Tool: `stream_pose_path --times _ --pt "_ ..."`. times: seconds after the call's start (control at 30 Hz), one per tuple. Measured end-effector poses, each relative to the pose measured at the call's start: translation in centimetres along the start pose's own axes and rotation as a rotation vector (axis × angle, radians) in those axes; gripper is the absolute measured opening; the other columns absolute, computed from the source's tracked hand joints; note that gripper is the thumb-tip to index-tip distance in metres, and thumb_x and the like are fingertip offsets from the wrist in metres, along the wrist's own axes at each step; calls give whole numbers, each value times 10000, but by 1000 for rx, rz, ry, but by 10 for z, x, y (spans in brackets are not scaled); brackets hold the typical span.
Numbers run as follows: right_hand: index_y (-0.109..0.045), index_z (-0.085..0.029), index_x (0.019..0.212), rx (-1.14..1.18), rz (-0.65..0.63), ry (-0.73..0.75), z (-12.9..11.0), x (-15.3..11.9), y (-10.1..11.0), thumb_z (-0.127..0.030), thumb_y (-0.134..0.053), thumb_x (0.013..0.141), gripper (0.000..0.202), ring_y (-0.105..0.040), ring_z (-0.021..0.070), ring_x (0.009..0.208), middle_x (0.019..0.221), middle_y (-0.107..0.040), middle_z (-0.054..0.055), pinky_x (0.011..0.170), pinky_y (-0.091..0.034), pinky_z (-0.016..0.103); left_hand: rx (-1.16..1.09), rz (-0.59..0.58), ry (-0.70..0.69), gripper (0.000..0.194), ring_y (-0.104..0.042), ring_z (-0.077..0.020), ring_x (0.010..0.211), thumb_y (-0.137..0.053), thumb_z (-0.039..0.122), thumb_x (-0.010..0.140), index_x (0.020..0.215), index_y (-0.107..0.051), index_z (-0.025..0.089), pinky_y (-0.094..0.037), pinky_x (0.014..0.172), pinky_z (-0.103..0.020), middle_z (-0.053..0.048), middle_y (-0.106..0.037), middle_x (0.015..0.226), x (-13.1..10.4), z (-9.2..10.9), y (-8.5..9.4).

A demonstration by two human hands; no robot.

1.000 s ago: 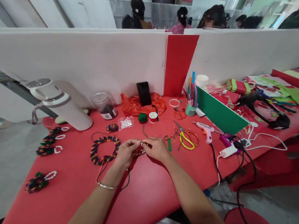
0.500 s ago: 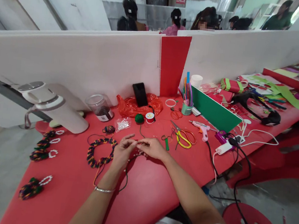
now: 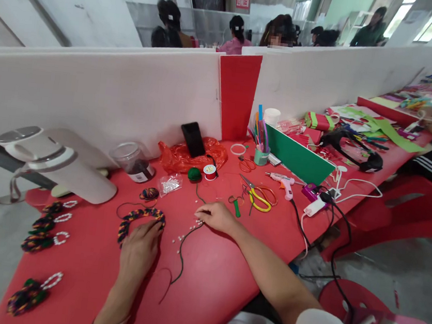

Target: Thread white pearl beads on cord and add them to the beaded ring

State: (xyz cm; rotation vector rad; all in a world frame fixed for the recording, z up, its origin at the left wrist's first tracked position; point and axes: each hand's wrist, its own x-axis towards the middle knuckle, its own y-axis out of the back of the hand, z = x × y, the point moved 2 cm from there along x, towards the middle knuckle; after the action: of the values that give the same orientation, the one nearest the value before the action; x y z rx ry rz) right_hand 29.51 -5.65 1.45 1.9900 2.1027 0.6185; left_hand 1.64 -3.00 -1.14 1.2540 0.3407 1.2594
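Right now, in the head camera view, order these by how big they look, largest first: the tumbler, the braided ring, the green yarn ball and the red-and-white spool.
1. Tumbler
2. Braided ring, partly covered by the left hand
3. Green yarn ball and red-and-white spool: too alike to rank

Craft wkshop: glue gun (image 3: 284,183), scissors (image 3: 252,189), yarn (image 3: 195,174) on tbl (image 3: 219,271); ppl (image 3: 235,44) behind partition (image 3: 149,92)
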Motion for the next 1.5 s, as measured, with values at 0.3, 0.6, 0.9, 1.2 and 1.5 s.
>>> stream_pose_path --times 0.3,0.6,0.9,1.2,1.5 --pt "-827 -204 950 -143 0 71 -1 0 2 -167 -670 915 164 -741 154 842 930 -821 25 773 -475 213 -32 78 -4 346 -679 -298 987 -503 390 949 1016 -784 201 -538 929 -458 -139 -763 1076 1 6 -4" --pt "-823 -228 933 -148 11 70 -2 1 3 -214 -667 932 157 -708 144 793 876 -805 5 747 -463 226 -164 294 139 348 -694 -262 1041 -492 378 982 999 -771 171 -526 974 -428 -131 -775 1074 3 8 15" --pt "-829 -219 965 -208 26 78 -3 1 8 -241 -675 937 158 -716 150 804 903 -813 26 762 -469 235 -72 -127 -189 205 -655 -233 925 -628 346 979 966 -795 227 -455 839 -375 -82 -760 978 0 47 20" --pt "-822 -249 961 -193 -7 46 4 2 4 -216 -670 941 156 -734 146 845 929 -819 2 788 -480 216 -269 -197 -197 293 -645 -204 778 -545 362 998 822 -714 200 -481 738 -319 -73 -692 826 1 40 7" --pt "-825 -236 953 -216 11 57 0 1 6 -226 -696 934 131 -724 136 823 908 -815 2 776 -456 201 43 -186 -191 323 -684 -257 867 -504 442 1005 948 -707 198 -509 779 -349 -116 -725 932 -2 39 7"
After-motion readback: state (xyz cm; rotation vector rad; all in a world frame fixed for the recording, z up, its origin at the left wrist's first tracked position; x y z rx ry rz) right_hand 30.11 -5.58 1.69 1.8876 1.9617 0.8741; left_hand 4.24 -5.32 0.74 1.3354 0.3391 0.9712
